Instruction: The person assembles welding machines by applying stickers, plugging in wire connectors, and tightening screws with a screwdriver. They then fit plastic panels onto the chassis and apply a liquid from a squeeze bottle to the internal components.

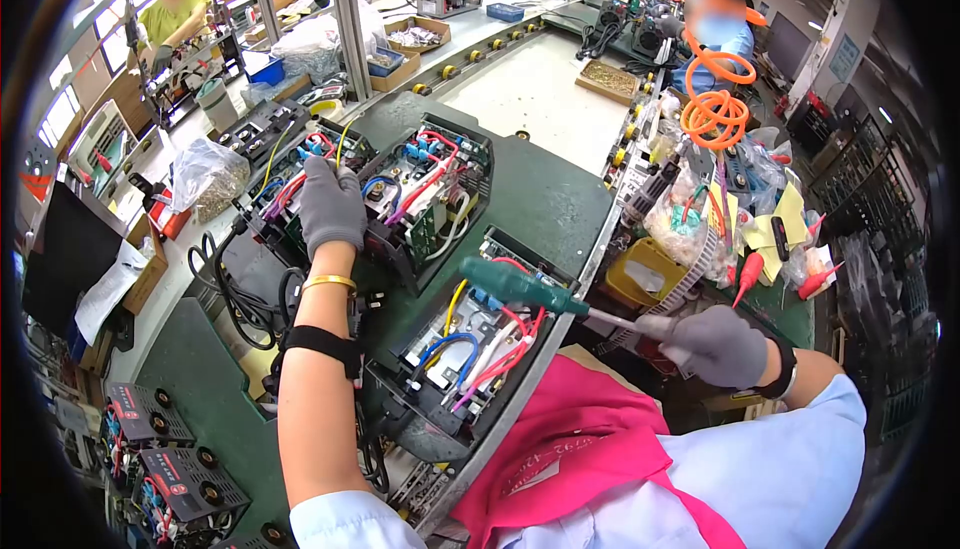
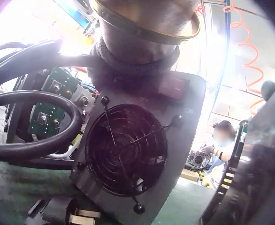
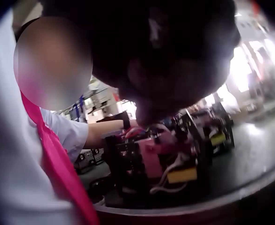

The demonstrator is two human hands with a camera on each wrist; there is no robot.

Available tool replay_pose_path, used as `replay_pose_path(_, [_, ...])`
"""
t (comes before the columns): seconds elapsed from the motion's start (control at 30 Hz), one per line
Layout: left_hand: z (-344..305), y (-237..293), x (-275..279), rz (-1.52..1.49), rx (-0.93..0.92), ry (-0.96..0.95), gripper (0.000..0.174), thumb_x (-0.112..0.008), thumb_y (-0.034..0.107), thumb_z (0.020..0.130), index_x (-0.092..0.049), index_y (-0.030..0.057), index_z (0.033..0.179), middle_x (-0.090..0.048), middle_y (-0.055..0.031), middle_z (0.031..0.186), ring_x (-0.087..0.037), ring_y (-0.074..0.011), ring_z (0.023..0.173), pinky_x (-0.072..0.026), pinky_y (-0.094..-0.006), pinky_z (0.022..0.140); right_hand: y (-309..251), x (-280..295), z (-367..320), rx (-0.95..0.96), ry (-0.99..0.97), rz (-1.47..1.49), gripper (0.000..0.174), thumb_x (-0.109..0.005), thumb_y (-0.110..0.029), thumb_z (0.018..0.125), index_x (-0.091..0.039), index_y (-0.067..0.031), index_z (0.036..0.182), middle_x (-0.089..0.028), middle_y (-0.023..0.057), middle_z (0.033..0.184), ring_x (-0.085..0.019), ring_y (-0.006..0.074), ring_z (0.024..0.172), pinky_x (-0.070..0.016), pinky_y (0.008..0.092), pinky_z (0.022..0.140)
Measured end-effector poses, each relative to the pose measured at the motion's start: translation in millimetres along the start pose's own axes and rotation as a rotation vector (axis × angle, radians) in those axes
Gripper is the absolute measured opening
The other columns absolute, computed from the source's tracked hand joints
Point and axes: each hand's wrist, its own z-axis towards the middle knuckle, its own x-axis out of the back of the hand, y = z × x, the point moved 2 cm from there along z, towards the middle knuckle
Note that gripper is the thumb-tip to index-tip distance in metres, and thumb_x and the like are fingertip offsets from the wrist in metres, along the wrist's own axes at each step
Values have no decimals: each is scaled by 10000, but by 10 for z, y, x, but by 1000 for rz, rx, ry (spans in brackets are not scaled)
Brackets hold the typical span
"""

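Head view: green-bodied, metal-shafted tool (image 1: 525,289) is grasped in grey-gloved right hand (image 1: 715,347) at 4 o'clock. Grey-gloved left hand (image 1: 333,204) is laid on black, wire-filled unit (image 1: 285,199) at 10 o'clock; clenching cannot be told.

Green board (image 1: 560,184), mid-frame. On it: left chassis (image 1: 290,189), centre chassis (image 1: 425,199), lower chassis (image 1: 470,344) near metal edge. Green surface (image 1: 200,369), lower left: black units (image 1: 180,474). Pale surface (image 1: 510,89), upper centre: parts box (image 1: 607,80), right side.
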Motion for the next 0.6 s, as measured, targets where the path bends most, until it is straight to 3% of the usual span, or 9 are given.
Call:
replay_pose_path(0.1, [-4,-4,1,1,16,-4,197,-534,203,898,-464,45,993,-643,-239,839,-620,-451,812,-481,-513,705,-79,146,-59,-189,172,188,396,-571,-93,904,-555,-56,1298,-621,116,720,-626,250,637,-505,346,582])
replay_pose_path(0.2, [-9,-8,7,10,8,8,191,-535,202,899,-471,48,993,-646,-236,842,-624,-445,807,-481,-512,704,70,-51,-9,148,27,-78,400,-551,-77,911,-537,-36,1308,-628,142,730,-646,224,653,-512,324,600])
replay_pose_path(0.23, [-7,-5,5,14,2,18,189,-535,201,899,-474,49,993,-647,-235,843,-626,-442,804,-482,-511,704,-5,-53,-32,6,-83,-18,395,-544,-79,916,-533,-33,1308,-643,151,764,-655,240,676,-518,334,619])
replay_pose_path(0.37, [-7,1,9,-17,24,0,184,-534,197,900,-481,52,999,-648,-235,845,-625,-442,796,-480,-510,700,-42,60,-36,-44,53,22,399,-546,-82,914,-535,-37,1309,-642,145,783,-644,269,674,-512,335,615])
replay_pose_path(0.47, [-9,15,20,1,25,-2,181,-535,198,900,-477,51,990,-647,-234,841,-624,-443,798,-480,-508,698,33,-67,-66,-71,-83,-111,397,-544,-57,905,-548,-44,1302,-623,148,738,-632,245,622,-498,307,588])
replay_pose_path(0.6, [-12,13,24,-20,27,-15,190,-533,200,898,-470,43,984,-645,-240,841,-623,-446,806,-479,-511,703,4,51,-28,-83,214,76,408,-548,-55,901,-550,-68,1309,-616,132,712,-594,266,569,-491,301,565])
